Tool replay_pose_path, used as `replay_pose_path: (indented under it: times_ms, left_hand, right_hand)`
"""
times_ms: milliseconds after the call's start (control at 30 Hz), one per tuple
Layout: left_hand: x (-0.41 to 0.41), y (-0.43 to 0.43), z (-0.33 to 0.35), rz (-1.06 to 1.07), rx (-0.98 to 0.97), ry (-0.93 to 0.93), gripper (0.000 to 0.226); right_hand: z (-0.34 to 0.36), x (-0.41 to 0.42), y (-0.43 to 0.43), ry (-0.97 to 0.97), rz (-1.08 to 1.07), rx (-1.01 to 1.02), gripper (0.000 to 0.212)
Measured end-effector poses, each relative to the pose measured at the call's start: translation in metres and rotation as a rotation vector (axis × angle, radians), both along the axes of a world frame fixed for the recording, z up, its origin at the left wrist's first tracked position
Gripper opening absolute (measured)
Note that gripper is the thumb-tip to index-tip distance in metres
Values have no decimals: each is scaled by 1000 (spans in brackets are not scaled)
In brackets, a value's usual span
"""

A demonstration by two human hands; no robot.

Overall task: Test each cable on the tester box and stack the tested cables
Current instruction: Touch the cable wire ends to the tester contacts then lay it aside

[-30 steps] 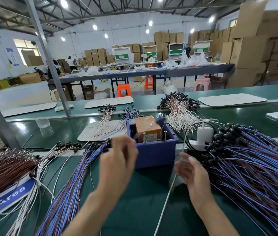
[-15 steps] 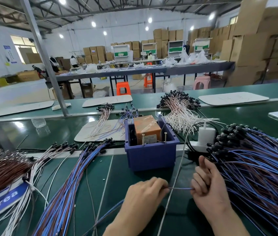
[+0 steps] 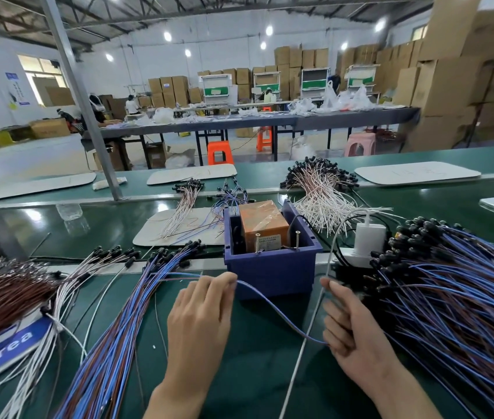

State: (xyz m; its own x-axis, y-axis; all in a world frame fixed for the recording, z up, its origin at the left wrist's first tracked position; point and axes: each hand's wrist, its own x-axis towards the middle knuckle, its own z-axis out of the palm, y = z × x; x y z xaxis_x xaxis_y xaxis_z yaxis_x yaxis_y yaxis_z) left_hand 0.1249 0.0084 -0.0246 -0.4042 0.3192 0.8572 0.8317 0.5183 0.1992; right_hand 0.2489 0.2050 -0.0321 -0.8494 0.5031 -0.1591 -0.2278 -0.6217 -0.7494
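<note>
Both forearms enter from the bottom edge, which cuts them off, and reach forward over the green bench (image 3: 254, 373).

Left hand (image 3: 200, 319): back of hand up, fingers curled forward. Its grip is closed on one blue cable (image 3: 273, 309), pinched at the fingertips just in front of the tester box (image 3: 269, 267).

Right hand (image 3: 357, 340): turned partly on edge, fingers curled inward. Its grip is closed round the other end of the same cable. The cable sags in a shallow curve between the two hands, above the bench.

Tester box: blue bin holding an orange unit (image 3: 262, 225), just beyond both hands.

Cable bundle (image 3: 109, 352) of blue and brown lies left of the left hand. A larger pile (image 3: 457, 303) lies just beside the right hand.

A white cord (image 3: 299, 358) crosses over the held cable and runs past the right thumb; contact with the thumb cannot be told.

Hidden: the cable end inside the right fingers. Past the left fingertips the cable merges with the bundle, so its far end is not traceable.
</note>
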Motion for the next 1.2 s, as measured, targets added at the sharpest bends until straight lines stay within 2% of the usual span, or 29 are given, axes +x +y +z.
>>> replay_pose_path:
  times_ms: [200,300,400,633,833,967,1067,1200]
  left_hand:
    - [27,10,4,-348,265,-310,19]
    - [35,17,3,-410,206,-247,13]
    - [41,23,-1,-456,168,-260,14]
    - [53,27,-12,-493,46,-446,31]
    - [57,29,-15,-482,2,-472,39]
    - [52,29,-17,-367,91,-456,22]
    - [45,27,-16,-331,160,-537,15]
    - [35,25,-12,-296,368,-702,14]
  right_hand:
    - [0,-3,-10,-18,75,165,28]
    - [0,-5,-15,-10,109,235,30]
    - [-1,-7,-21,12,146,335,36]
    - [4,-9,-33,31,147,499,36]
    - [9,-6,-38,38,141,470,26]
    - [9,-5,-37,24,43,591,29]
    - [7,-7,-35,22,-14,537,26]
    - [1,-9,-30,1,-71,463,30]
